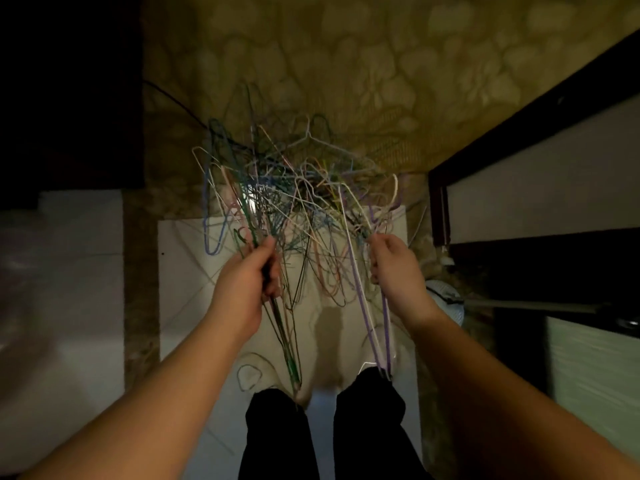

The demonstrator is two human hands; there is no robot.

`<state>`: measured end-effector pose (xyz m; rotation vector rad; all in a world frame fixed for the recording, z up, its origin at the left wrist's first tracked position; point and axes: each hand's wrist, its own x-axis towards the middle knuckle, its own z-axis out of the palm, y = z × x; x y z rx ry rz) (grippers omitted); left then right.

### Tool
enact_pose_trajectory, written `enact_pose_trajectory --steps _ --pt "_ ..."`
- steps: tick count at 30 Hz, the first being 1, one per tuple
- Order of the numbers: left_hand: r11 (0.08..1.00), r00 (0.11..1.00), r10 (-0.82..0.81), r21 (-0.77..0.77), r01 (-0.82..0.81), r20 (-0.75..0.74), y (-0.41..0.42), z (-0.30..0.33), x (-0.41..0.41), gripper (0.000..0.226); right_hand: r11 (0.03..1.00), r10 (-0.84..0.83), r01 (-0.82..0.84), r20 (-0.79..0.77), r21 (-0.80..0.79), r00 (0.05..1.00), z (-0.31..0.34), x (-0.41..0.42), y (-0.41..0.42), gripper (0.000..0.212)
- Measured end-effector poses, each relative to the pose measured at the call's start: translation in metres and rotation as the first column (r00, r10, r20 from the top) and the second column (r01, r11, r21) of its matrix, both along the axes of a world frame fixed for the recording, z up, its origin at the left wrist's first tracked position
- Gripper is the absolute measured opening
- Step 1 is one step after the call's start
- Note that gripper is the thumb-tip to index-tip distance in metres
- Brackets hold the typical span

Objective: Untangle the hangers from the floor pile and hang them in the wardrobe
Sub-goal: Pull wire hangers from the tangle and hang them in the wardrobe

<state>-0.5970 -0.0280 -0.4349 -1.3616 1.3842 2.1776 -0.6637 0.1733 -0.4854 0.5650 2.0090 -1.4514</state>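
While both hands grip it, the hanger tangle point(294, 188) apparently extends beyond their fingers point(272, 271).

Tangled bundle of thin wire hangers point(294, 188) in many colours, lifted above the pale floor, green hanger point(287, 344) and purple hanger point(375, 327) hanging below the bundle

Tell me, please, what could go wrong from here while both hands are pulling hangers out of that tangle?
The left hand grips green hangers and the right hand grips purple ones, both still knotted into the tangle. Pulling apart may lift the whole clump or bend wires. Loose hook ends near the fingers could scratch. The light is dim, so snags are hard to spot.
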Motion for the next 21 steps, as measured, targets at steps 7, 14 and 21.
enact_pose_trajectory --steps 7,14,21 --pt "0.999 0.996 -0.041 0.014 0.042 -0.081 -0.017 0.076 -0.012 0.019 0.98 0.051 -0.049 -0.004 0.192 0.999 0.084 -0.029 -0.015 0.031" --pt "0.998 0.993 -0.046 0.029 0.05 -0.113 -0.029 0.119 -0.013 0.02 0.996 -0.029 0.02 0.105 0.084 0.994 0.137 -0.03 -0.037 0.023" --pt "0.997 0.997 -0.075 0.027 0.075 -0.016 -0.022 0.126 -0.012 0.016 0.948 -0.022 0.103 0.262 -0.3 0.965 0.157 -0.012 -0.083 0.015"
